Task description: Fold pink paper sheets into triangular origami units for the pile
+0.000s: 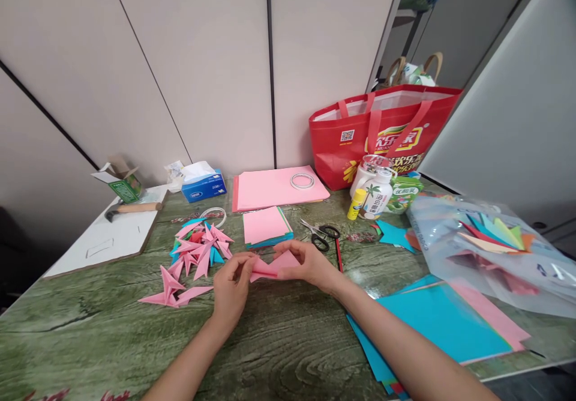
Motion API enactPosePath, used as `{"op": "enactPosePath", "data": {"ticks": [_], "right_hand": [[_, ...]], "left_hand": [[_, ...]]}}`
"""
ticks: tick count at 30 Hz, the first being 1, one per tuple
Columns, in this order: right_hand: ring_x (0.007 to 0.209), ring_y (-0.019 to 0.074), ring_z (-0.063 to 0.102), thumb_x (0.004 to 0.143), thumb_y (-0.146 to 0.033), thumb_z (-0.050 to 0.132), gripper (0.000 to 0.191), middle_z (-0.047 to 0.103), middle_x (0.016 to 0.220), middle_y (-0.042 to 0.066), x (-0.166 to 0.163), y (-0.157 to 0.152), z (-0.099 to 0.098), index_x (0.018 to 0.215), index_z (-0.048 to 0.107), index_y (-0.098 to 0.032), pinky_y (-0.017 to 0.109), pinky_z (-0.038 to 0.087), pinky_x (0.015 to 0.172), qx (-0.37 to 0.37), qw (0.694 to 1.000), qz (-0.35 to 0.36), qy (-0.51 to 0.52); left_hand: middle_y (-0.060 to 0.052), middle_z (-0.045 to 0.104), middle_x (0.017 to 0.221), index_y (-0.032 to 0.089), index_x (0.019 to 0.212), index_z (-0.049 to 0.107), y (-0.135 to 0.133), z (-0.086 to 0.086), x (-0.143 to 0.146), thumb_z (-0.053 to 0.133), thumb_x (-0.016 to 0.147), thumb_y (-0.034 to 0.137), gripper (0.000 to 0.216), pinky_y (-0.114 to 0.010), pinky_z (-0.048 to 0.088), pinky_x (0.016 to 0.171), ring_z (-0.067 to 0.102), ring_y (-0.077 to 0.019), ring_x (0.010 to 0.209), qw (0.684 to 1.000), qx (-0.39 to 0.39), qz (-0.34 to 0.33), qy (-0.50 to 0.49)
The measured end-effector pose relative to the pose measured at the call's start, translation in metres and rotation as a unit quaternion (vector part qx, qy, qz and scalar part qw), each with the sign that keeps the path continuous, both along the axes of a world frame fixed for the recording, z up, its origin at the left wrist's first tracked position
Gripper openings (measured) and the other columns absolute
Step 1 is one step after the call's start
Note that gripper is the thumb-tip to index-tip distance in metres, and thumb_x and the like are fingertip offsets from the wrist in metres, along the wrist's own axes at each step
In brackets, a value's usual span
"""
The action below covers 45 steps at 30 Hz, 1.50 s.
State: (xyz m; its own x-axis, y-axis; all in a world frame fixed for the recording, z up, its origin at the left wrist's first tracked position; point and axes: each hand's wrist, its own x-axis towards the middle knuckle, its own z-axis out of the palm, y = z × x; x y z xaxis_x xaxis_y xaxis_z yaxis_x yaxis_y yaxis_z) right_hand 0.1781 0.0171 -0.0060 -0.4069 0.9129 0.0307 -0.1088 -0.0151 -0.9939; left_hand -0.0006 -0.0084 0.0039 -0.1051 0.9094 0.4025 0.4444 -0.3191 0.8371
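Note:
A partly folded sheet of pink paper (272, 267) is held between my two hands, just above the table. My left hand (233, 284) pinches its left end between thumb and fingers. At the right end, my right hand (306, 263) grips the same paper, covering part of it. Behind my hands sits a stack of square paper (266, 226), pink on top with blue below. Black-handled scissors (320, 233) and a red pencil (338, 256) lie beside my right hand. Left of my left hand is a pile of folded paper pieces (202, 248), mostly pink with some blue and green.
Large pink sheets (270, 189) carry a tape roll (302, 181). A blue tissue box (203, 186) and a hammer (135, 208) on a white board (112, 248) stand left. To the right are a glue stick (356, 204), white bottle (378, 195), red bag (333, 161), plastic bag (432, 233) and blue sheets (432, 323).

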Motion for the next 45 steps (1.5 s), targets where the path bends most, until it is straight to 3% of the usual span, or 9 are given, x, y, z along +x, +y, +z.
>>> {"op": "enactPosePath", "data": {"ticks": [3, 13, 20, 28, 33, 38, 41, 43, 45], "right_hand": [[0.077, 0.0154, 0.058, 0.047, -0.025, 0.078, 0.055, 0.062, 0.090, 0.002, 0.000, -0.001, -0.002, 0.097, 0.058, -0.018, 0.026, 0.044, 0.068, 0.031, 0.999, 0.007, -0.039], [0.091, 0.0200, 0.056, 0.068, -0.029, 0.062, 0.014, 0.064, 0.093, 0.007, -0.002, 0.004, -0.003, 0.066, 0.064, -0.016, 0.031, 0.039, 0.081, 0.118, 0.983, -0.062, -0.125], [0.055, 0.0111, 0.047, 0.077, -0.033, 0.049, 0.023, 0.052, 0.059, -0.002, -0.002, 0.006, -0.003, 0.063, 0.053, -0.015, 0.022, 0.034, 0.052, 0.109, 0.977, -0.101, -0.154], [0.054, 0.0109, 0.048, 0.075, -0.033, 0.053, 0.021, 0.052, 0.057, -0.002, 0.000, 0.005, -0.001, 0.062, 0.052, -0.016, 0.022, 0.035, 0.052, 0.131, 0.967, -0.132, -0.174], [0.062, 0.0131, 0.053, 0.062, -0.030, 0.067, 0.020, 0.059, 0.068, 0.000, 0.004, 0.004, 0.003, 0.071, 0.056, -0.016, 0.023, 0.039, 0.057, 0.146, 0.970, -0.121, -0.154], [0.049, 0.0088, 0.045, 0.065, -0.023, 0.060, 0.012, 0.052, 0.060, -0.004, 0.005, 0.006, 0.001, 0.073, 0.054, -0.016, 0.019, 0.033, 0.044, 0.088, 0.983, -0.117, -0.114], [0.043, 0.0084, 0.042, 0.066, -0.020, 0.058, 0.021, 0.046, 0.053, -0.007, 0.002, 0.005, -0.004, 0.084, 0.049, -0.018, 0.017, 0.029, 0.038, 0.065, 0.984, -0.149, -0.078], [0.043, 0.0093, 0.043, 0.069, -0.017, 0.055, 0.021, 0.047, 0.052, -0.007, 0.000, 0.003, -0.005, 0.089, 0.049, -0.019, 0.018, 0.030, 0.039, 0.108, 0.969, -0.203, -0.088], [0.050, 0.0109, 0.047, 0.072, -0.014, 0.050, 0.012, 0.052, 0.058, -0.003, -0.002, 0.001, -0.005, 0.082, 0.056, -0.019, 0.020, 0.035, 0.045, 0.191, 0.944, -0.242, -0.118]], "left_hand": [[-0.003, 0.068, 0.071, 0.018, 0.070, 0.064, 0.001, -0.001, 0.000, 0.054, 0.074, 0.026, 0.013, -0.025, 0.046, 0.062, 0.061, -0.0174, 0.067, 1.000, -0.022, -0.002, -0.005], [-0.003, 0.068, 0.075, 0.017, 0.076, 0.061, 0.007, -0.002, -0.001, 0.061, 0.066, 0.030, 0.017, -0.026, 0.048, 0.062, 0.062, -0.0179, 0.070, 0.987, -0.100, -0.043, -0.120], [-0.008, 0.068, 0.093, 0.015, 0.093, 0.061, 0.009, -0.007, 0.002, 0.069, 0.061, 0.021, 0.034, -0.031, 0.048, 0.074, 0.062, -0.0203, 0.084, 0.926, -0.238, -0.176, -0.235], [-0.010, 0.069, 0.090, 0.012, 0.092, 0.062, 0.009, -0.011, -0.002, 0.067, 0.066, 0.023, 0.029, -0.025, 0.048, 0.061, 0.063, -0.0176, 0.072, 0.898, -0.280, -0.185, -0.283], [-0.007, 0.070, 0.077, 0.013, 0.087, 0.064, 0.011, -0.006, -0.002, 0.071, 0.060, 0.021, 0.029, -0.022, 0.047, 0.057, 0.062, -0.0149, 0.063, 0.898, -0.281, -0.151, -0.303], [-0.005, 0.069, 0.076, 0.013, 0.090, 0.063, 0.012, -0.003, -0.003, 0.072, 0.059, 0.025, 0.035, -0.021, 0.046, 0.055, 0.061, -0.0121, 0.058, 0.893, -0.266, -0.110, -0.345], [-0.008, 0.064, 0.101, 0.021, 0.116, 0.049, 0.012, -0.005, -0.003, 0.068, 0.065, 0.025, 0.055, -0.024, 0.048, 0.067, 0.062, -0.0154, 0.078, 0.918, -0.202, -0.122, -0.318], [-0.008, 0.055, 0.119, 0.027, 0.123, 0.041, 0.012, -0.007, -0.002, 0.066, 0.067, 0.024, 0.062, -0.027, 0.045, 0.079, 0.056, -0.0184, 0.099, 0.948, -0.139, -0.114, -0.263], [-0.008, 0.050, 0.125, 0.025, 0.117, 0.049, 0.011, -0.009, -0.001, 0.063, 0.069, 0.026, 0.050, -0.030, 0.042, 0.086, 0.048, -0.0209, 0.111, 0.970, -0.112, -0.102, -0.193]]}}
